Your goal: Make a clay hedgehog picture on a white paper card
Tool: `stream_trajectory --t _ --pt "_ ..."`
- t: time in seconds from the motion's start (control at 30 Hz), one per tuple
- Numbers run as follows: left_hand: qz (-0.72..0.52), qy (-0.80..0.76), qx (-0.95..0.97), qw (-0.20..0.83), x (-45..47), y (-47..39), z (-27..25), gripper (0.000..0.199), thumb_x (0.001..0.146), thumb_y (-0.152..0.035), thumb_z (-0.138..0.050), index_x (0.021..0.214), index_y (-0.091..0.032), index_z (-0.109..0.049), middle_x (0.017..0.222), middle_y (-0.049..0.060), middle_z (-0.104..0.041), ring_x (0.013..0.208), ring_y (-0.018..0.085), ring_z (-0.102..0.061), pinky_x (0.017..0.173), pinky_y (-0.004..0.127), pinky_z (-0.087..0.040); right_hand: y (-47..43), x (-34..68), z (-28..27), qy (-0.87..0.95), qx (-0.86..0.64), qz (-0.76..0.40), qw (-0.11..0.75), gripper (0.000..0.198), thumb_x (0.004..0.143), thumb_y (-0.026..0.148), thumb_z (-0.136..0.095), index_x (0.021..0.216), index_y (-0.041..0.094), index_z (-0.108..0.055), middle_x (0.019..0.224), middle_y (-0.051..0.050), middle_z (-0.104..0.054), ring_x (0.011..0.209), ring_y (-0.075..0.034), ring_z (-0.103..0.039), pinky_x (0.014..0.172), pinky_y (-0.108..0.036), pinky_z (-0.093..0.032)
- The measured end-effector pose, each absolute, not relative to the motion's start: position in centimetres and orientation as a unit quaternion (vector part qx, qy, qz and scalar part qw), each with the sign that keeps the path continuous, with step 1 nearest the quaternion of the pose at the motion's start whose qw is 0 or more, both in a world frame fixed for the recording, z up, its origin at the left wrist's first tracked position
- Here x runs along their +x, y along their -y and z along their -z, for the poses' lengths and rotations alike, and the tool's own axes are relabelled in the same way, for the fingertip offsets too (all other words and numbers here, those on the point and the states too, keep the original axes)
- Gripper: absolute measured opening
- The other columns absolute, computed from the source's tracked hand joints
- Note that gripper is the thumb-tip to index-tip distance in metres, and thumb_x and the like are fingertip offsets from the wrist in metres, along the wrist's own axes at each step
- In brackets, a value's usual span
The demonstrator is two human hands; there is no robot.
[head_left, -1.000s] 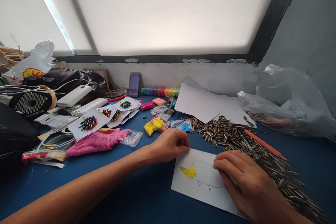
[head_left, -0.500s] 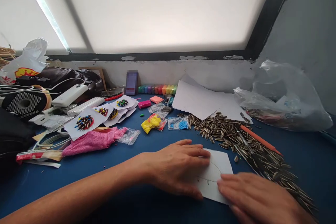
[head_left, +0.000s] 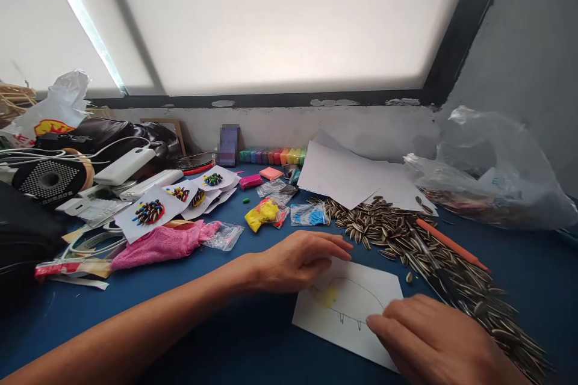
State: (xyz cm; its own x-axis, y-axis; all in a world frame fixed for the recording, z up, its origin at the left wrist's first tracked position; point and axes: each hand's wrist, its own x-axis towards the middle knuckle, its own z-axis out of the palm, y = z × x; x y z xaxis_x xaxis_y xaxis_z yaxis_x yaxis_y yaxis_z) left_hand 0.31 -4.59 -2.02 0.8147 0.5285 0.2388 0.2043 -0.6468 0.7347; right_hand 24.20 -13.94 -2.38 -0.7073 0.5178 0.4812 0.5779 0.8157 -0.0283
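Observation:
A white sheet of paper lies on the blue tabletop before me, with a pencil-like outline of a rounded shape, small leg-like marks and a pale yellow smear on its left. My left hand is over the sheet's upper left edge, its fingers stretched out together and nothing seen in them. At the sheet's right side is my right hand, its fingers loosely bent and their tips over the paper by the outline's end. Its thumb and palm are hidden, and I see no object in it.
Sunflower seeds spread along the right, with an orange stick-like thing on them. Blank paper sheets lie behind. Yellow clay, blue clay and a pink cloth lie farther left, near seed-decorated papers.
My left hand has lifted back toward the sheet's upper edge, uncovering its left part and the yellow smear. My right hand's fingers have bent more, staying near the right side.

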Motion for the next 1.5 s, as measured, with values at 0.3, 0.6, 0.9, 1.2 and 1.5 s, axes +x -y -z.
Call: stream_trajectory --t 0.3,0.6,0.9,1.2,1.5 --pt "-0.188 -0.17 0.876 0.41 -0.8 3.4 3.0 0.048 0.08 -0.003 -0.053 0.126 -0.009 -0.063 0.137 0.013 -0.058 0.141 0.022 -0.04 0.117 0.036 -0.031 11.6 21.9 3.9 0.833 -0.451 -0.161 0.277 0.019 0.098 0.022 -0.043 0.09 0.023 -0.06 0.079 0.0 -0.066 0.067 -0.012 -0.065 0.06 -0.02 -0.051" --pt "-0.05 -0.159 0.928 0.333 -1.0 3.8 2.0 0.096 0.072 -0.051 -0.079 0.151 -0.023 -0.033 0.16 0.005 -0.024 0.15 0.031 -0.015 0.122 0.05 -0.003 12.1 22.2 4.1 0.879 -0.389 -0.09 0.262 0.024 0.095 0.017 -0.047 0.113 0.021 -0.063 0.1 -0.006 -0.067 0.092 -0.015 -0.068 0.081 -0.021 -0.056" --pt "-0.038 -0.159 0.93 0.329 -1.0 3.8 1.9 0.102 0.069 -0.056 -0.079 0.153 -0.024 -0.03 0.161 0.004 -0.023 0.151 0.03 -0.009 0.122 0.048 -0.003 13.2 22.5 4.2 0.91 -0.367 0.033 0.189 0.03 0.095 0.023 -0.05 0.121 0.019 -0.064 0.1 -0.009 -0.067 0.084 -0.018 -0.066 0.077 -0.029 -0.057" --pt "-0.033 -0.156 0.932 0.324 -1.0 3.9 1.6 0.101 0.071 -0.056 -0.078 0.153 -0.023 -0.03 0.161 0.006 -0.022 0.15 0.031 -0.01 0.122 0.049 -0.001 12.9 22.7 5.3 0.916 -0.341 0.107 0.181 0.037 0.094 0.033 -0.054 0.125 0.018 -0.064 0.1 -0.01 -0.069 0.084 -0.021 -0.066 0.071 -0.031 -0.055" --pt "-0.038 -0.151 0.93 0.331 -1.1 3.7 2.0 0.103 0.07 -0.056 -0.079 0.153 -0.024 -0.028 0.161 0.004 -0.021 0.151 0.03 -0.008 0.122 0.049 -0.002 13.2 22.5 4.9 0.915 -0.315 0.094 0.233 0.028 0.096 0.031 -0.052 0.116 0.022 -0.069 0.096 -0.008 -0.071 0.083 -0.019 -0.067 0.073 -0.031 -0.054"
